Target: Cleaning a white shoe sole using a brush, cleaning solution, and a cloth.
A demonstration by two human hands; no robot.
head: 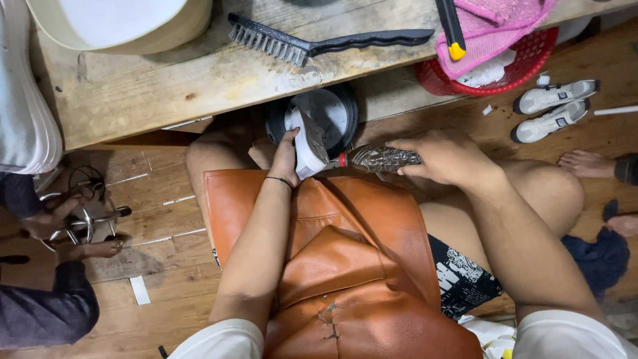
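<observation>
Left hand grips white shoe, centre frame | right hand wraps glue bottle, nozzle at sole | gluing seemingly underway | brush idle on worktop

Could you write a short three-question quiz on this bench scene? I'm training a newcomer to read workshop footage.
1. True or false: the left hand holds a white shoe over the orange leather apron.
2. What does the right hand grip?
A. the black wire brush
B. a dark patterned tool handle
C. the pink cloth
3. Fill in: the pair of white sneakers lies on the wooden ____.

Key: 1 true; 2 B; 3 floor.
</observation>
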